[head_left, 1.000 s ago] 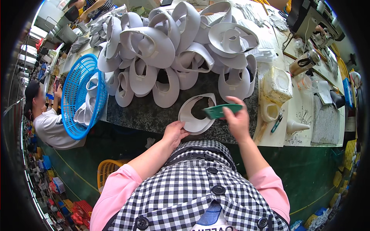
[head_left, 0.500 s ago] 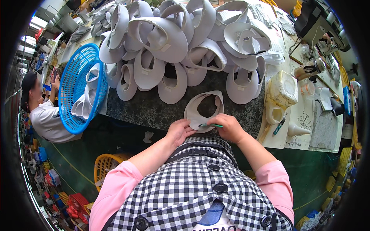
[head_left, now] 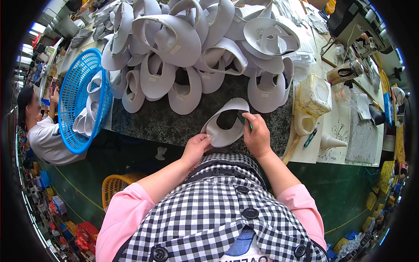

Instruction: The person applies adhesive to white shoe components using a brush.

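— Grip first: what are both hands doing?
— Left hand (head_left: 197, 146) has its grip pinched shut on the lower rim of a white visor piece (head_left: 224, 126), thumb on top. Right hand (head_left: 257, 135) has its grip closed round a slim green tool (head_left: 244, 121), its tip at the piece's inner edge

— Where does the piece lie?
— On the near edge of the dark speckled counter (head_left: 157, 124), just beyond the checked apron, between the two hands

— How would it handle?
— Light, I'd judge, and thin: a curved crescent brim that bends rather than breaks. It looks smooth, maybe a little slippery, so holding it at the rim, as the left hand does, seems the safest place

— And further off?
— At twelve o'clock, a big heap of white visors (head_left: 192, 48), same matte sheet, bands arching over brims. At two o'clock, a pale yellowish plastic jug (head_left: 312, 98) with a white cone (head_left: 329, 142) beside it. At ten o'clock, a blue mesh basket (head_left: 70, 105) on its side, holding a few more white pieces. At nine o'clock, another person in a white shirt (head_left: 46, 139)
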The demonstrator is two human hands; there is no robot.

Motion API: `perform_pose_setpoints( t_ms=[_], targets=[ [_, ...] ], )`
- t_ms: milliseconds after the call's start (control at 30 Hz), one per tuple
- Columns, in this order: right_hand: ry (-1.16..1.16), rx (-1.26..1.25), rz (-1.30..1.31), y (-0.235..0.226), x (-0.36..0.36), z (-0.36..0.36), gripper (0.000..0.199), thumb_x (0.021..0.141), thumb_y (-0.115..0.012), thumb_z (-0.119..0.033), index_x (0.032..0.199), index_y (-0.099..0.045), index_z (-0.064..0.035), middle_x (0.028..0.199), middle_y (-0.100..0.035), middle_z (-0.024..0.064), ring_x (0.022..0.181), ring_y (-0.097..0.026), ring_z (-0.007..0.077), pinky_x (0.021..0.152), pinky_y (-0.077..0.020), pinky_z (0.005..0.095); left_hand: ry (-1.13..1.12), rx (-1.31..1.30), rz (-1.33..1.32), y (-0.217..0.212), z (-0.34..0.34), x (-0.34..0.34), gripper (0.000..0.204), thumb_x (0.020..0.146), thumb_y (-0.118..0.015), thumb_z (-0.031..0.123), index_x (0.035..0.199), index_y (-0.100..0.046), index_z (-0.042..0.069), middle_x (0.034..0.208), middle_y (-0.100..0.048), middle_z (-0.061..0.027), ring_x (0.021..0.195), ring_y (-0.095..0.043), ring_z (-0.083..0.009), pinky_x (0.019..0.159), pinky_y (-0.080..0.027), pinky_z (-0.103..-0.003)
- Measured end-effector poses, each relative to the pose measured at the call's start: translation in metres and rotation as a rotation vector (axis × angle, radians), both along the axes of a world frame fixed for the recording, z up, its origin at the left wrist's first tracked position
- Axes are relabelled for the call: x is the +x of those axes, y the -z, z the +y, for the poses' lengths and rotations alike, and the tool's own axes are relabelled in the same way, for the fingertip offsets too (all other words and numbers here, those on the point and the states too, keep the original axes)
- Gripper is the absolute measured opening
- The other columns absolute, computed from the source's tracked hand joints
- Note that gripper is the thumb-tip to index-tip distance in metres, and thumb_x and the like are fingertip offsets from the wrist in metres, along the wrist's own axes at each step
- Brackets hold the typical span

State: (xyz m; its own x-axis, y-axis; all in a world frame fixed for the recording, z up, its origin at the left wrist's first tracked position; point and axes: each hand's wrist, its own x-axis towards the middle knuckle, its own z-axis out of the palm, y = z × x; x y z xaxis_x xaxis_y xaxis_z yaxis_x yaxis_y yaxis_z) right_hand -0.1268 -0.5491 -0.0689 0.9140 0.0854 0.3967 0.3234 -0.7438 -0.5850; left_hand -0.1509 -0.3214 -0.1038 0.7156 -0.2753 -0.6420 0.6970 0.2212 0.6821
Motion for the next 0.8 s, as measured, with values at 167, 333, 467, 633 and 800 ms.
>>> perform_pose_setpoints(
  t_ms=[167, 333, 467, 633, 800],
  targets=[
    [-0.099, -0.038, 0.035, 0.005, -0.014, 0.006, 0.041, 0.071, -0.063, 0.001, 0.108, -0.052, -0.0112, 0.087, -0.053, 0.0104, 0.08, -0.057, 0.0307, 0.064, -0.0496, 0.0397, -0.051, 0.004, 0.005, -0.003, -0.002, -0.003, 0.021, 0.097, -0.052, 0.019, 0.107, -0.059, 0.001, 0.102, -0.065, -0.0077, 0.095, -0.063, -0.0152, 0.092, -0.049, -0.03],
    [-0.279, 0.159, 0.067, 0.006, -0.028, 0.014, 0.021, 0.08, -0.065, -0.001, 0.098, -0.057, -0.0078, 0.082, -0.057, 0.0095, 0.076, -0.061, 0.0245, 0.069, -0.0506, 0.0344, -0.097, 0.016, 0.054, -0.008, -0.004, 0.0, 0.023, 0.097, -0.052, 0.019, 0.109, -0.057, 0.0, 0.103, -0.064, -0.0097, 0.097, -0.063, -0.0165, 0.092, -0.049, -0.032],
    [-0.042, 0.836, 0.329, 0.009, -0.037, -0.001, 0.017, 0.089, -0.06, -0.001, 0.105, -0.056, -0.0066, 0.093, -0.055, 0.001, 0.08, -0.052, 0.0084, 0.072, -0.0441, 0.0232, -0.21, 0.129, -0.001, -0.019, -0.005, 0.0, 0.027, 0.097, -0.052, 0.02, 0.115, -0.053, 0.001, 0.099, -0.062, -0.0082, 0.087, -0.061, -0.0135, 0.082, -0.05, -0.03],
    [0.32, 1.141, 0.25, -0.007, -0.048, -0.048, 0.019, 0.094, -0.056, -0.007, 0.112, -0.051, -0.0078, 0.094, -0.054, 0.0023, 0.08, -0.058, 0.0109, 0.066, -0.0546, 0.0269, -0.081, 0.403, -0.484, -0.047, -0.008, 0.006, 0.027, 0.094, -0.056, 0.017, 0.115, -0.054, 0.001, 0.098, -0.06, -0.0056, 0.083, -0.057, -0.0121, 0.076, -0.048, -0.026],
    [0.387, 1.156, 0.13, -0.004, -0.06, -0.071, 0.019, 0.094, -0.056, -0.007, 0.112, -0.05, -0.006, 0.093, -0.056, 0.0041, 0.077, -0.06, 0.0113, 0.064, -0.0554, 0.0271, 0.102, 0.462, -0.458, -0.04, -0.078, 0.059, 0.049, 0.093, -0.06, 0.029, 0.127, -0.05, -0.005, 0.122, -0.058, -0.0141, 0.11, -0.055, -0.0203, 0.096, -0.042, -0.032]
  ],
)
